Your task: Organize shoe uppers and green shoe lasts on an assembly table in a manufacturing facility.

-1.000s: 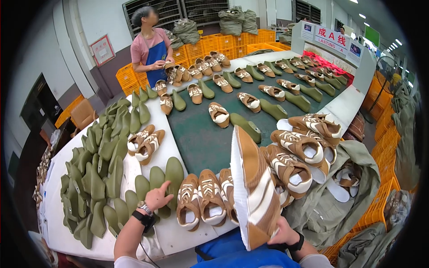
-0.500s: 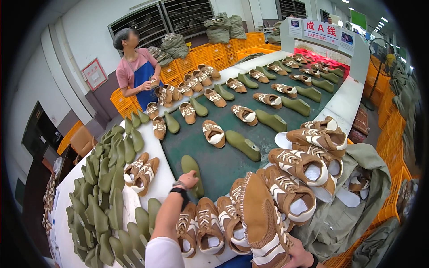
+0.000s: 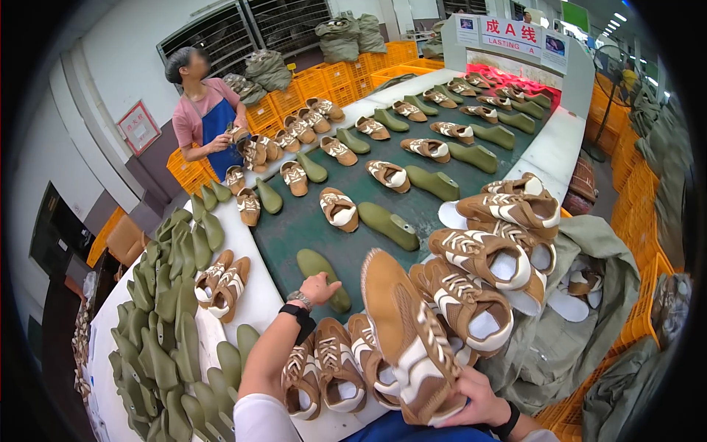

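My left hand is closed over the heel end of a green shoe last lying on the dark green belt. In my right hand is a brown and white shoe upper, gripped at its heel and tilted with the toe up and its stitched underside showing. Behind the held upper, several more uppers stand along the near table edge, laces up. A heap of uppers rises beside it on the right.
Green lasts crowd the white left ledge, beside a pair of uppers. Uppers and lasts line the belt. A person in a blue apron handles an upper across the table. A grey-green sack and orange crates stand right.
My right hand has lifted the shoe upper and brought it leftward, more into view. My left hand stays on the last. The whole view has shifted slightly.
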A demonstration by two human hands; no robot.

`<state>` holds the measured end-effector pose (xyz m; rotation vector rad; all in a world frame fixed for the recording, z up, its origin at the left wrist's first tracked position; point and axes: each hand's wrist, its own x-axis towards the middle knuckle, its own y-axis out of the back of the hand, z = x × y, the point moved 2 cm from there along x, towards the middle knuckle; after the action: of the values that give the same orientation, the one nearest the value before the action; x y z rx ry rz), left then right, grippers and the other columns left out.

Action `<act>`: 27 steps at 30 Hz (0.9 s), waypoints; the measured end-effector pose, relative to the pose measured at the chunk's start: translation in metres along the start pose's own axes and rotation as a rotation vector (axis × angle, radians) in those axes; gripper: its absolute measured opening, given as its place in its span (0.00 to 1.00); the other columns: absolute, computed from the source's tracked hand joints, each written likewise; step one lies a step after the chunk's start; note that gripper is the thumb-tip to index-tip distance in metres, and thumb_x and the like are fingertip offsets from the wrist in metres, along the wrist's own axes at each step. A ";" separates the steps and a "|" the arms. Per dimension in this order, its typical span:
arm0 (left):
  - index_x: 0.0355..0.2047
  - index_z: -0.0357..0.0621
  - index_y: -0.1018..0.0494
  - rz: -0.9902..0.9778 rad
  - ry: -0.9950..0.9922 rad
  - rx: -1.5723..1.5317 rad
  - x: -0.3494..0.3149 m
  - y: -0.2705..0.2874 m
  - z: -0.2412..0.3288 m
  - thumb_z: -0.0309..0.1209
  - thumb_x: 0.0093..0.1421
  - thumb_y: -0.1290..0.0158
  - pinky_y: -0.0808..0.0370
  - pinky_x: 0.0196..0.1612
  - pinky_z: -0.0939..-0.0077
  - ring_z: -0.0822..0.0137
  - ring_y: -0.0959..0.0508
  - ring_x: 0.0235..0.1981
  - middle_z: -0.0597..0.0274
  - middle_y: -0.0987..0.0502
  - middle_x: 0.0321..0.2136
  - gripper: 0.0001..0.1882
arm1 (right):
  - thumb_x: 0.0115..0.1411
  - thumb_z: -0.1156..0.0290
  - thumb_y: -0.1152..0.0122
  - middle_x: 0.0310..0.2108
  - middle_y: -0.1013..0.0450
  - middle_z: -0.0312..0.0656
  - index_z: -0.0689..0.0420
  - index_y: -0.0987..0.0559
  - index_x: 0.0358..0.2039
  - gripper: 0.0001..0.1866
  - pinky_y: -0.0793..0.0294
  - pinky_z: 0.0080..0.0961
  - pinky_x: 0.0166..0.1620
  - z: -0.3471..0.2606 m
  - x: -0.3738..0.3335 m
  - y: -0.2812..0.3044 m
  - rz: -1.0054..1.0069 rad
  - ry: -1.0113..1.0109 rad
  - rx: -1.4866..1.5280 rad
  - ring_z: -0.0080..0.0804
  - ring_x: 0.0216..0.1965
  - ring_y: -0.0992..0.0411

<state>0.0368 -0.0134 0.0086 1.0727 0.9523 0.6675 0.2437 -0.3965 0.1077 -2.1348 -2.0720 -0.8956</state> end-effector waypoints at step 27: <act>0.36 0.38 0.34 0.485 -0.151 -0.393 -0.215 0.115 0.030 0.32 0.44 0.39 0.27 0.28 0.75 0.66 0.23 0.25 0.55 0.26 0.22 0.21 | 0.44 0.76 0.38 0.32 0.29 0.44 0.60 0.24 0.33 0.13 0.28 0.21 0.29 -0.027 0.011 0.035 0.352 0.029 -0.170 0.28 0.25 0.29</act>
<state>-0.0350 -0.1648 0.1882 0.9856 0.4002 1.1030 0.2653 -0.4013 0.1469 -2.4458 -1.5806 -1.0735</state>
